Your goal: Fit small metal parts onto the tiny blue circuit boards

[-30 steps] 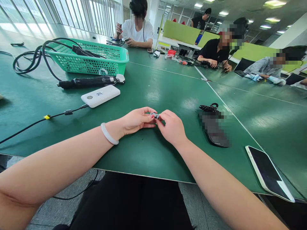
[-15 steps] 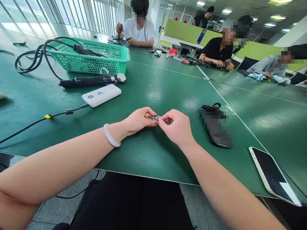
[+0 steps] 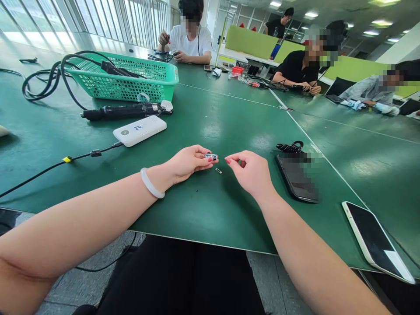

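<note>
tabletop (image 3: 197, 210): smooth, glossy | basket (image 3: 168, 79): plastic | power bank (image 3: 140, 131): smooth plastic | phone screen (image 3: 374, 236): glossy

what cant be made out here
Head view:
Small part in the left hand: detail too small, partly covered by fingers.
Pale piece nearby: too small to identify; resting or falling unclear.
Green basket: floor mostly hidden by its near wall.
Pale object at left: cut off by picture edge.

Dark green table (image 3: 197, 210), crossed by a thin white line (image 3: 305, 131). Toward its front edge: red nails (image 3: 210, 160), a silver-and-black small part (image 3: 211, 156), a pale-rimmed little piece (image 3: 218, 171) and a milky-white bangle (image 3: 148, 183). Farther from that edge, leftward — a mint-green basket (image 3: 131, 89) patterned with holes, a white power bank (image 3: 141, 130) with blue marking, a black cable (image 3: 82, 156) with a yellow tag (image 3: 67, 159). Front edge, right — a black-screened, cream-sided phone (image 3: 376, 240).
</note>
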A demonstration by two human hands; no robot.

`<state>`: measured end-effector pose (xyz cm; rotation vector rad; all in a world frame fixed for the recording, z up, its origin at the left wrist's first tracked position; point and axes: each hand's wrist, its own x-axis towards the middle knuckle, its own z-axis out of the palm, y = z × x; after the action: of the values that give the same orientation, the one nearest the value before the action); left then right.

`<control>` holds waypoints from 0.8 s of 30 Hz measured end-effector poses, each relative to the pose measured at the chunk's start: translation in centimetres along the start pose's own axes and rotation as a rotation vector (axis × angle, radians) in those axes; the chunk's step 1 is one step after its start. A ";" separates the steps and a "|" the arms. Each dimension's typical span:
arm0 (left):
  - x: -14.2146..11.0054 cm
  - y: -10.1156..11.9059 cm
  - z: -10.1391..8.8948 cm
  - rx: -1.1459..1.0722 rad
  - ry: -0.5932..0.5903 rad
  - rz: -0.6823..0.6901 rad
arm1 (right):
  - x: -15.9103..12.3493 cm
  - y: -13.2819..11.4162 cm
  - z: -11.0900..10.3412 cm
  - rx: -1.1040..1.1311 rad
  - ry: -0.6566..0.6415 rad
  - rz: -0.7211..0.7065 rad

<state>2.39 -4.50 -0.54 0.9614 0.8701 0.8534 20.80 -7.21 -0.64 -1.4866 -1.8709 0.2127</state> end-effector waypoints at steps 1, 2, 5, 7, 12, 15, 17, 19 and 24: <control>0.0 0.1 0.0 -0.005 0.018 0.000 | 0.0 0.3 0.2 -0.033 -0.053 0.009; 0.0 0.1 0.0 -0.004 0.032 0.000 | 0.0 0.5 0.5 -0.066 -0.109 0.016; 0.1 0.1 0.0 0.004 0.048 -0.003 | -0.1 0.8 1.4 -0.130 -0.217 0.000; 0.1 0.0 0.0 0.011 0.050 -0.006 | 0.0 0.8 1.8 -0.149 -0.243 -0.043; 0.1 -0.1 0.1 0.030 0.048 -0.011 | 0.3 0.9 2.2 -0.219 -0.266 -0.131; 0.0 0.0 0.1 0.044 0.050 -0.011 | 0.4 0.9 2.1 -0.190 -0.273 -0.126; 0.0 0.0 0.1 0.050 0.047 -0.016 | 0.5 1.0 2.2 -0.145 -0.268 -0.112; 0.1 -0.1 0.0 0.048 0.043 -0.012 | 0.7 0.9 2.2 -0.101 -0.258 -0.098; 0.5 -0.4 -0.4 0.042 0.029 0.013 | 1.1 1.2 2.7 -0.051 -0.235 -0.136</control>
<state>2.34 -4.11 -1.12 0.9936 0.9108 0.8649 19.93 -5.03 -2.74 -1.4106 -2.1709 0.2873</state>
